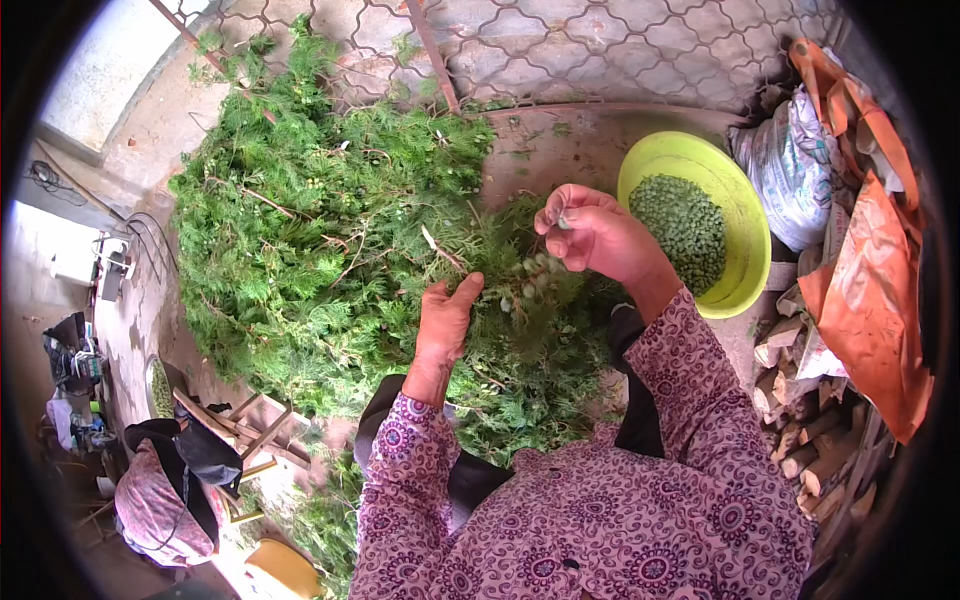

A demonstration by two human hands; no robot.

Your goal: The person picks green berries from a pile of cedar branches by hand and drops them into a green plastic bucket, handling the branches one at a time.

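My left hand (447, 318) is closed around the stem of an evergreen branch, its thumb pressed on the twig near the pale cut end. Clusters of small green cones (528, 283) hang on this branch, to the right of the hand. Above them is my right hand (600, 238), thumb and fingers pinched together on a small green cone (566, 219). A yellow-green basin (757, 205) stands just right of that hand, with many loose green cones (682, 225) inside. The large heap of cut evergreen branches (290, 240) spreads beneath and left of both hands.
Wire mesh fencing (600, 45) runs along the back. Stuffed sacks (785, 165), an orange bag (865, 300) and stacked firewood (820, 445) line the right side. At lower left are a wooden chair frame (265, 435), a patterned cloth bundle (160, 500) and a yellow container (282, 570).
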